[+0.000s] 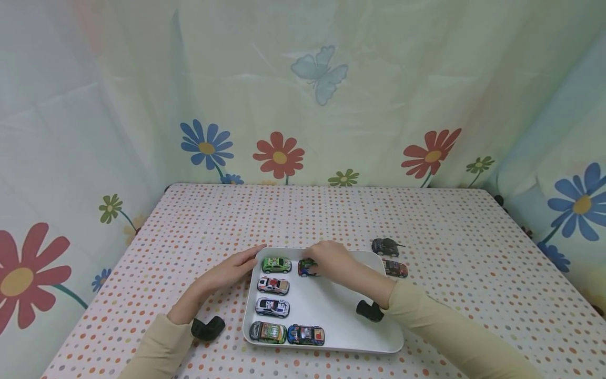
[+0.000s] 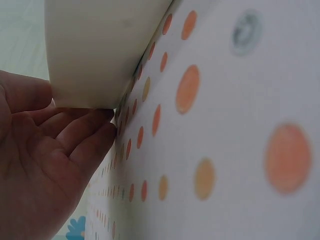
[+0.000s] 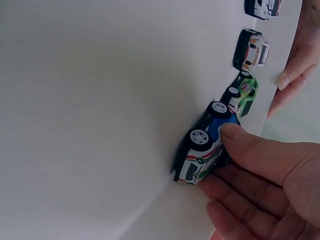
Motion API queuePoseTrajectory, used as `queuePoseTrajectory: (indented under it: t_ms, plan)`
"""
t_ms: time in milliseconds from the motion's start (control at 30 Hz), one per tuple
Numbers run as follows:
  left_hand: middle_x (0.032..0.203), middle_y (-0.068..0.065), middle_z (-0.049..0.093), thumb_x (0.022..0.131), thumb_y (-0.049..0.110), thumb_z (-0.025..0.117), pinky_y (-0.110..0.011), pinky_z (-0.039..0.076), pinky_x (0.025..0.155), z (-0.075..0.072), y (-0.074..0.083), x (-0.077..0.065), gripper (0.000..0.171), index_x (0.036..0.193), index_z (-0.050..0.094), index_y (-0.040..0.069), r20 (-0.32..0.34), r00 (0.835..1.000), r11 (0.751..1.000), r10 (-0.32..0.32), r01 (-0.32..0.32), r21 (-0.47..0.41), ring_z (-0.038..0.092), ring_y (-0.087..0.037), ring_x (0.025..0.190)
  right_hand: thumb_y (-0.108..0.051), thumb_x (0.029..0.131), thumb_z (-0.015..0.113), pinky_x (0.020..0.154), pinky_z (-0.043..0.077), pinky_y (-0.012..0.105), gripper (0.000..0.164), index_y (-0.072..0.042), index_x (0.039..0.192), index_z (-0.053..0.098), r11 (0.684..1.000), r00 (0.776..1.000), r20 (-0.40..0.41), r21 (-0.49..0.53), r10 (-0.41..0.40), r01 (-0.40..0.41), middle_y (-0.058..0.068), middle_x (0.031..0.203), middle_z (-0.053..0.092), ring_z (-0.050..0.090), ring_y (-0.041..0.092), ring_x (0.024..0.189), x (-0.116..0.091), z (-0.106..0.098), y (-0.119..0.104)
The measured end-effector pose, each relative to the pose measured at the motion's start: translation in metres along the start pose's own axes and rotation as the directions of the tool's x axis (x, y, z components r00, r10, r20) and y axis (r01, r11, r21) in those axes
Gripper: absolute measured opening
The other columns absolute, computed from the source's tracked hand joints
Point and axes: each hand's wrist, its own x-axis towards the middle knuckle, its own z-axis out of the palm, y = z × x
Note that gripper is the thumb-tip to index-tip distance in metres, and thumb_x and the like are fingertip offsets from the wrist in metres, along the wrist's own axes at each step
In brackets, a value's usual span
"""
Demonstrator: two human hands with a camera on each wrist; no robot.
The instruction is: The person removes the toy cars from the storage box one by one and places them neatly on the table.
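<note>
My right hand [image 1: 331, 260] pinches a blue, green and white toy car [image 3: 210, 145] between thumb and fingers. The car is at the far side of a white tray [image 1: 350, 337], right of a green toy car [image 1: 276, 265]. My left hand [image 1: 232, 271] touches the outside of the tray's far left corner with nearly straight fingers; in the left wrist view they lie against its wall [image 2: 90, 55]. Down the tray's left side stand a white-and-red toy car [image 1: 273, 286], a white-and-blue toy car [image 1: 272, 307] and a green-and-orange toy car [image 1: 268, 332]. Beside the last is a blue toy car [image 1: 306, 335].
Outside the tray's right side are a black toy vehicle with a long barrel [image 1: 385, 246] and a dark red toy car [image 1: 395, 269]. A dotted cloth [image 1: 236, 216] covers the table. A flowered curtain [image 1: 303, 105] hangs behind it. Black devices [image 1: 208, 329] sit at both wrists.
</note>
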Motion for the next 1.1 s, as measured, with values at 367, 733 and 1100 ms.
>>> queuePoseTrajectory:
  t_ms: [367,733,1100]
  plan:
    - [0.152,-0.017,0.018,0.104,0.016,0.035,-0.047,0.013,0.110,0.004,-0.003,-0.002,0.048,0.147,0.023,0.000,0.004,1.000,1.000,0.002,-0.002,0.007,0.011,-0.030,0.138,-0.012,0.075,0.078,0.060,0.050,0.024,0.016,-0.009,0.091,0.074,0.996,1.000,-0.011,0.091,-0.004,0.005,0.001,0.083,0.069,0.063,0.012,0.072,-0.003,0.004,-0.001]
    - [0.152,-0.016,0.017,0.104,0.013,0.034,-0.045,0.013,0.110,0.004,0.001,0.004,0.047,0.148,0.023,0.001,-0.005,1.000,1.000,0.004,-0.004,0.008,0.011,-0.028,0.138,-0.009,0.072,0.081,0.066,0.052,0.030,0.025,-0.008,0.096,0.073,0.992,1.000,-0.005,0.127,0.006,-0.005,0.002,0.088,0.069,0.063,0.015,0.079,-0.007,0.001,0.008]
    - [0.152,-0.017,0.015,0.104,0.013,0.033,-0.046,0.013,0.110,0.000,0.003,0.000,0.047,0.147,0.021,-0.001,0.001,1.000,0.999,0.019,-0.019,0.030,0.011,-0.029,0.138,-0.012,0.073,0.079,0.061,0.050,0.026,0.013,-0.010,0.085,0.073,0.989,0.997,-0.081,0.144,-0.010,0.021,-0.001,0.080,0.069,0.062,0.011,0.071,-0.003,0.004,0.004]
